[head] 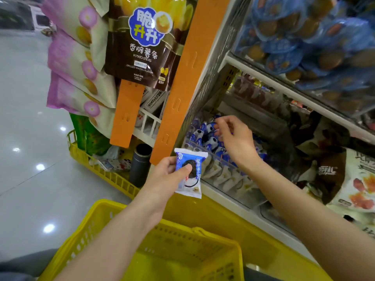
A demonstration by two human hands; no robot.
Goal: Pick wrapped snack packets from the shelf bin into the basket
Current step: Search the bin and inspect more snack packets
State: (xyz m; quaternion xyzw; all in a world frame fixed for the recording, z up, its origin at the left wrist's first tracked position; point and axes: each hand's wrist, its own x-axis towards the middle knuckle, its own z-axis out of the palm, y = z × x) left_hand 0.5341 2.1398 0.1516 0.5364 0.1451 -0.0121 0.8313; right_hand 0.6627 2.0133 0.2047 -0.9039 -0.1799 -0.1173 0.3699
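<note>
Yellow basket (182, 250) — blue-white, cookie-print packet (193, 180).

Brown potato-sticks bag (140, 45) beside orange strip (176, 88), pink bags (71, 63) leftward, dark flask (140, 165) below.

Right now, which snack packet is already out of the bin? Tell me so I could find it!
Find the long orange strip hanging down the shelf's edge. Just under its lower end, the left hand holds one snack packet upright. It is the only blue-and-white packet outside the clear bin, and it shows a dark round cookie on its front.
</note>
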